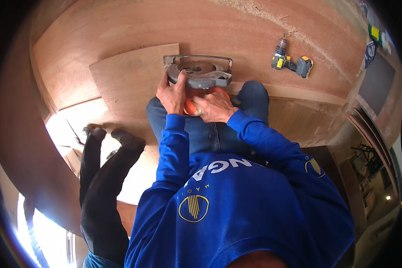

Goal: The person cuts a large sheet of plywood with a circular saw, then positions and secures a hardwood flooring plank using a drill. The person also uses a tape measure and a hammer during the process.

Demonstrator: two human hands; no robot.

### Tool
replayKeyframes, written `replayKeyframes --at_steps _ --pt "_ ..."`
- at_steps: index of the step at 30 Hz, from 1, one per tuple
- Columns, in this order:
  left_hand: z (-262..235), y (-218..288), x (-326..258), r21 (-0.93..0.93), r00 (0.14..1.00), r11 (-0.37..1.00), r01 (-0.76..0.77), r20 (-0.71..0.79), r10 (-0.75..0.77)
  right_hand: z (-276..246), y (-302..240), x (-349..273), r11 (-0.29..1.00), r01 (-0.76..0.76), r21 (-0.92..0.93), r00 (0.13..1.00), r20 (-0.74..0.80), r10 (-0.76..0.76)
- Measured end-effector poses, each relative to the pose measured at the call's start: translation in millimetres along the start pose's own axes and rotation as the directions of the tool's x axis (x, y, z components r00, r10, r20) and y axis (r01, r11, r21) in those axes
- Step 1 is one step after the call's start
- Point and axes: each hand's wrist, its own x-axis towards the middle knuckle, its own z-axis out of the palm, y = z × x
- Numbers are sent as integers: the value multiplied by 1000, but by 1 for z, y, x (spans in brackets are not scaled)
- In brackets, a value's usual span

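A circular saw (198,80) with a grey guard and an orange body is held over my lap, its metal base plate on the far side. My left hand (172,94) grips the saw's left side, with thumb and fingers on the grey guard. Wrapped round the orange body from the right is my right hand (213,107), its fingers partly hidden. The saw's far edge overlaps a sheet of plywood (125,76) lying to the left.
A cordless drill (292,62) lies on the wooden surface (236,33) to the right, near scattered sawdust (272,15). Another person's dark-trousered legs (100,196) are close at my left. Stacked boards (375,138) and a grey panel (376,82) stand at the far right.
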Motion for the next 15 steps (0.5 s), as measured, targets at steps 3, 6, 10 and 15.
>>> replayKeyframes --at_steps 3,6,10,15 --pt "0 1 2 96 999 995 -5 -45 9 2 5 0 1000 15 12 1000 -5 -15" --pt "0 3 4 193 997 981 -23 -74 38 5 6 0 999 37 13 999 -29 -36" --pt "-4 8 2 109 999 993 43 -2 -43 8 6 -1 1000 29 1 999 -17 -29" --pt "-5 11 1 51 1000 998 27 -5 -27 8 12 2 999 32 12 999 -15 -32"
